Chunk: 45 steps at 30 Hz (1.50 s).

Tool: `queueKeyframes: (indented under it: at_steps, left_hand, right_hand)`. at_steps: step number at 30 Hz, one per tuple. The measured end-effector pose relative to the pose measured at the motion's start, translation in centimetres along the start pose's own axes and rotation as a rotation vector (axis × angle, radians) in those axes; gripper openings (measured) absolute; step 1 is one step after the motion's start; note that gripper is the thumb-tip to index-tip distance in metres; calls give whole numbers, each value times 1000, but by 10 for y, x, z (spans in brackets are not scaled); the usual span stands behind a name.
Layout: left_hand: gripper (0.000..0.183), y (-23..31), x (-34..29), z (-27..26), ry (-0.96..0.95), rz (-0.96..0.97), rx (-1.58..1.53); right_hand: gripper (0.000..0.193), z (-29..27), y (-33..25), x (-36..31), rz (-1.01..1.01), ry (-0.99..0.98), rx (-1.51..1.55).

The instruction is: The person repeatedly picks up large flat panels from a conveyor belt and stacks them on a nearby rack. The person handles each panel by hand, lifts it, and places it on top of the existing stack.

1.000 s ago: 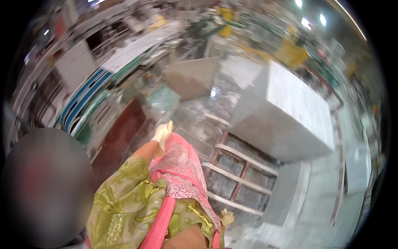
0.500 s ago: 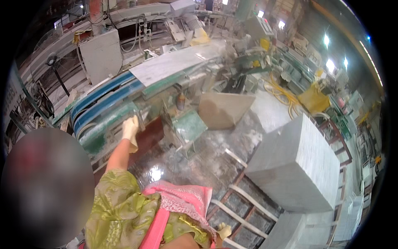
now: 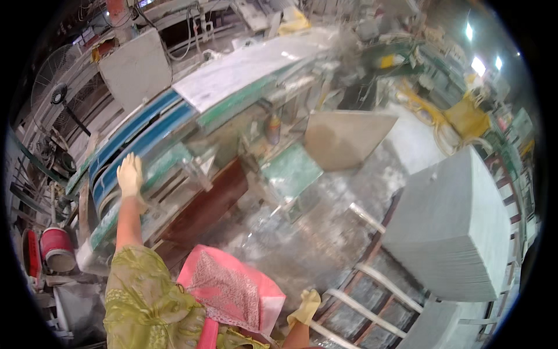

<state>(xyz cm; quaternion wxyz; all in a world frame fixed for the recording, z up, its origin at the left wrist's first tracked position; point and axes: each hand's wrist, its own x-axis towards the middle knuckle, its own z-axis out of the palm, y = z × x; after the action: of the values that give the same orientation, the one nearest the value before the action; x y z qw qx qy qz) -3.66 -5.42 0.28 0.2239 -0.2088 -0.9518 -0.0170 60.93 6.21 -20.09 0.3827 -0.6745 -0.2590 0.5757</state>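
My left hand (image 3: 129,174), in a pale yellow glove, reaches out over the near blue belt (image 3: 148,152) of a conveyor. Its fingers are stretched and hold nothing; I cannot tell whether they touch the belt. Farther along, a long white stone slab (image 3: 232,75) lies on the conveyor. My right hand (image 3: 304,307), gloved alike, hangs low beside my pink apron (image 3: 229,285), near a frame of light bars (image 3: 363,311). Its fingers look loosely bent, with nothing seen in them.
A tall stack of pale slabs (image 3: 447,224) stands on the right. A brown board (image 3: 346,139) and a green plate (image 3: 290,174) are ahead. Below the conveyor is a reddish-brown panel (image 3: 206,203). A red bucket (image 3: 57,249) and a fan (image 3: 58,93) are at left. The floor (image 3: 273,232) looks wet.
My left hand has moved left and nearer, from the conveyor's green side to the blue belt. My right hand shows more fully. The view has shifted, and the blurred shape at lower left is gone.
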Motion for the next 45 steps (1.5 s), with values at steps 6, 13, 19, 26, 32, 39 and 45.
queueKeyframes:
  at_steps: [6, 13, 19, 26, 32, 39, 45]
  left_hand:
    - [49, 4, -4, -4, 37, 24, -18]
    - [49, 6, -1, 2, 88, 47, -58]
    - [49, 23, -4, 4, 198, 43, -121]
    - [49, 15, -25, -9, 285, 349, -132]
    - [52, 9, -47, -5, 324, 393, -203]
    - [52, 6, -54, -10, 390, 447, -283]
    - [51, 4, -56, -13, 415, 455, -294]
  right_hand:
    - [41, -27, 111, 0, 163, -55, -1]
    - [39, -16, 156, -46, 202, 10, 35]
    - [36, -14, 173, -66, -62, 61, 45]
    - [39, -47, 219, -62, -162, 240, -41]
    - [48, -54, 197, -78, -200, 260, 420]
    - [47, -67, 209, -60, -244, 335, 538]
    - [39, -51, 187, -88, -164, 370, 506]
